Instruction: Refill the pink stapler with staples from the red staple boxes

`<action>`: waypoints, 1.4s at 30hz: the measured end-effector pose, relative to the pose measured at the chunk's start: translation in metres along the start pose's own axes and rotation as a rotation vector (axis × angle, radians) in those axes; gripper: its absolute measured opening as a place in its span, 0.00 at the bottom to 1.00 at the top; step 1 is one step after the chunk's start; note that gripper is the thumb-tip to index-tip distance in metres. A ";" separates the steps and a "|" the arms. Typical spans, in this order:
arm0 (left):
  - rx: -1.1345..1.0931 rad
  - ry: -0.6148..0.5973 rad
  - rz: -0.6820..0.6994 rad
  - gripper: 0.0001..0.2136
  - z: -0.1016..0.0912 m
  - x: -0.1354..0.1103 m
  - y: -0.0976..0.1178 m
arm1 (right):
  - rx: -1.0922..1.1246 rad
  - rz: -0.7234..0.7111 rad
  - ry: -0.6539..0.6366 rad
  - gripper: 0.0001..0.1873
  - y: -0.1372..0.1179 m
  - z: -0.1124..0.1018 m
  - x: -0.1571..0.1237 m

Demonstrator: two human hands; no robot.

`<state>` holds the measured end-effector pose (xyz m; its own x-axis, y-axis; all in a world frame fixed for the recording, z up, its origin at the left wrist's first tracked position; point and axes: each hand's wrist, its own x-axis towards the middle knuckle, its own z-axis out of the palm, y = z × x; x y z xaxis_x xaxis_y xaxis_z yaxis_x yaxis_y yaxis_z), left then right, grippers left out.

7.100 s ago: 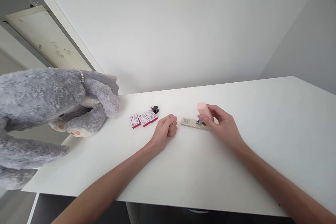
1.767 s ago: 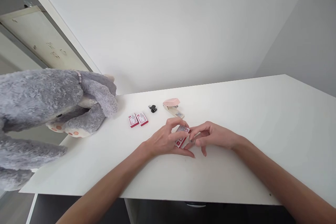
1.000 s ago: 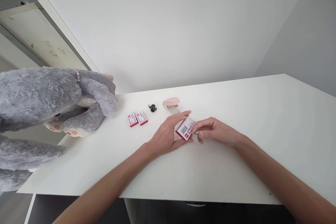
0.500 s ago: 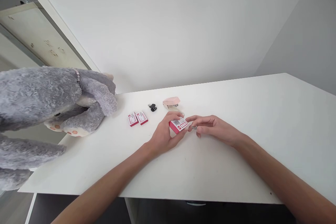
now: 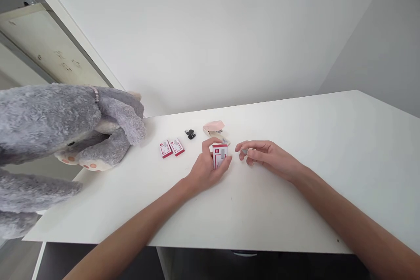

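My left hand point(image 5: 206, 167) grips a small red and white staple box point(image 5: 219, 156), held upright just above the white table point(image 5: 295, 201). My right hand point(image 5: 266, 157) hovers to the right of it, thumb and fingertips pinched on a small grey strip of staples point(image 5: 244, 151). A pink stapler point(image 5: 215, 130) lies on the table just beyond the box, apart from both hands.
Two more red staple boxes point(image 5: 171, 148) lie left of the stapler, with a black binder clip point(image 5: 190, 134) behind them. A large grey plush toy point(image 5: 65, 127) lies across the table's left end. A white wall stands behind the table.
My left hand has turned the staple box upright and drawn it slightly left. My right hand has pulled away to the right with the small grey strip.
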<state>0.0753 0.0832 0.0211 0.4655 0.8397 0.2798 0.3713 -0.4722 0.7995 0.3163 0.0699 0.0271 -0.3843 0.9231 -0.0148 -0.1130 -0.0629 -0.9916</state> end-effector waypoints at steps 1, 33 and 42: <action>-0.043 -0.001 -0.021 0.18 0.000 0.000 0.000 | -0.002 0.002 0.000 0.19 0.000 0.000 0.000; -0.413 0.248 -0.255 0.18 -0.007 0.018 0.006 | -0.069 0.043 -0.168 0.14 0.000 0.004 0.001; -0.450 0.331 -0.228 0.18 -0.007 0.019 0.006 | -0.136 0.031 -0.144 0.15 0.001 0.009 0.001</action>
<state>0.0805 0.0987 0.0348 0.1121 0.9794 0.1680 0.0225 -0.1715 0.9849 0.3075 0.0678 0.0267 -0.5141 0.8569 -0.0371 0.0218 -0.0301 -0.9993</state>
